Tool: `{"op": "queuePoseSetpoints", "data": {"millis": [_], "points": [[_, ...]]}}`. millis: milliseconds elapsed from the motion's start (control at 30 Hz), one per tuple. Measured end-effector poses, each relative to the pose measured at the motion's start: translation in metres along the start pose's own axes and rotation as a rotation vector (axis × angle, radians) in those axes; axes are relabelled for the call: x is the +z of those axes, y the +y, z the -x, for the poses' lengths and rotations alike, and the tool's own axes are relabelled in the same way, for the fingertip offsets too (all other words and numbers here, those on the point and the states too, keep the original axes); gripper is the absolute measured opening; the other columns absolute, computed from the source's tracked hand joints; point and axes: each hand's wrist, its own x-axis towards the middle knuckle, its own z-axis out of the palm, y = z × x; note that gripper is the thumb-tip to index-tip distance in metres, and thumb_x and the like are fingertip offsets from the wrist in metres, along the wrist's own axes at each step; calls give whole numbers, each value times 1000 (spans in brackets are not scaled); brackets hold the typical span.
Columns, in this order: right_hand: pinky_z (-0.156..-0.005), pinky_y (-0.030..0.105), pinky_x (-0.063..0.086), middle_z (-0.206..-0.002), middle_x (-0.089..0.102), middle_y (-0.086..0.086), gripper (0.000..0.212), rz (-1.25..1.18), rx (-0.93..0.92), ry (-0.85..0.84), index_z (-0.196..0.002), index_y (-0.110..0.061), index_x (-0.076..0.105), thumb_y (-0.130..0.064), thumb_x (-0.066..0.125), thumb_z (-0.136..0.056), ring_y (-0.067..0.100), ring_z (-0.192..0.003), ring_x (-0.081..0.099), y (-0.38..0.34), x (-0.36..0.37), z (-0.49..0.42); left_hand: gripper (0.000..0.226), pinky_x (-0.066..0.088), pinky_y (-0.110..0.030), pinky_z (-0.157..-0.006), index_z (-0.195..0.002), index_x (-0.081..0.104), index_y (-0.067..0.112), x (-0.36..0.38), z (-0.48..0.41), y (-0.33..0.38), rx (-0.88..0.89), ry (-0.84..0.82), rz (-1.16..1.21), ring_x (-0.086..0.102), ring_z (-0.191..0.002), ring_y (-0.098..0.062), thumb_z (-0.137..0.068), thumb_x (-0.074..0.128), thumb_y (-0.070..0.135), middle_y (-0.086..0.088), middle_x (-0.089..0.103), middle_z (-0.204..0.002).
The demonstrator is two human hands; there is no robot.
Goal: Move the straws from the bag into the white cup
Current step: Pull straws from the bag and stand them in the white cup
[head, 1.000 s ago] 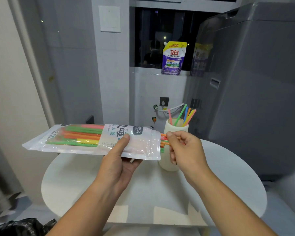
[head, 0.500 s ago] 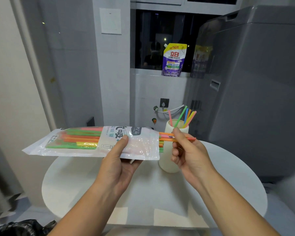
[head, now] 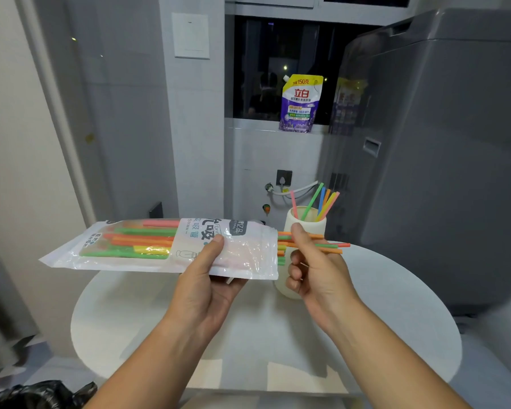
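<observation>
Gripping the bag [head: 148, 246] from below, thumb laid on top, the left hand [head: 207, 284] holds it level above the left half of the round white worktop [head: 263, 343]. Print on the bag reads "Straw" beside "吸管". Just right of the bag's open end, the right hand [head: 316, 273] pinches a few straws [head: 331, 246], orange and green, that stick partly out of it. Behind that hand the white cup [head: 307, 224] stands near the worktop's far edge with several upright straws [head: 312, 201] inside. Farther back, on the window sill [head: 254, 125], a purple pouch [head: 300, 104] reads "立白" and "150克".
</observation>
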Motion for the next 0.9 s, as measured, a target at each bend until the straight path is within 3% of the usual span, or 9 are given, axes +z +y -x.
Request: {"op": "queuePoseSetpoints", "data": {"millis": [100, 300, 500, 600, 700, 800, 900], "points": [[-41, 20, 34, -55, 44, -3, 20, -38, 13, 19, -79, -15, 63, -29, 75, -86, 9, -43, 36, 2, 4, -1, 36, 65, -42, -74, -128, 65, 17, 1, 1, -4, -9, -1, -20, 76, -97, -22, -92, 66, 12, -9, 77, -118], [-39, 24, 31, -55, 38, 2, 28, -99, -75, 152, -68, -16, 54, -19, 70, -92, 13, -43, 33, 2, 0, -8, 36, 64, -47, -81, -129, 65, 17, -1, 1, 0, -15, 16, 15, 75, -107, -24, -94, 66, 11, -7, 78, -119], [-40, 22, 24, -54, 39, -1, 30, -223, -4, 102, -73, -18, 60, -41, 76, -82, 11, -41, 30, 4, 5, -3, 25, 59, -49, -92, -118, 68, 17, 1, 2, -4, -24, 17, 14, 77, -99, -22, -94, 65, 11, -6, 80, -110], [-39, 21, 23, -55, 37, -2, 37, -223, 43, 59, -72, -19, 59, -49, 80, -66, 10, -44, 28, 9, 10, -2, 35, 63, -46, -84, -120, 67, 19, 1, 4, -7, -12, 3, 7, 78, -96, -21, -86, 69, 12, -6, 80, -110], [-39, 21, 24, -57, 38, 0, 30, -133, 23, 68, -70, -17, 62, -39, 80, -76, 11, -45, 29, 10, 13, -1, 47, 64, -45, -81, -124, 66, 19, 1, 5, -8, -4, -16, 2, 78, -99, -22, -78, 72, 14, -7, 79, -115], [-35, 18, 29, -48, 46, -5, 26, -93, -29, 102, -65, -17, 62, -27, 75, -86, 5, -35, 40, 7, 15, 0, 33, 60, -49, -88, -121, 67, 18, 1, 5, -8, -20, -3, 4, 78, -100, -23, -89, 67, 11, -7, 80, -113], [-39, 20, 25, -49, 35, -2, 32, -65, -91, 141, -65, -15, 54, -27, 74, -88, 9, -37, 31, 6, 13, -3, 28, 57, -52, -95, -120, 68, 16, 2, 5, -8, -41, 19, 19, 77, -103, -25, -94, 65, 11, -9, 79, -116]]}}
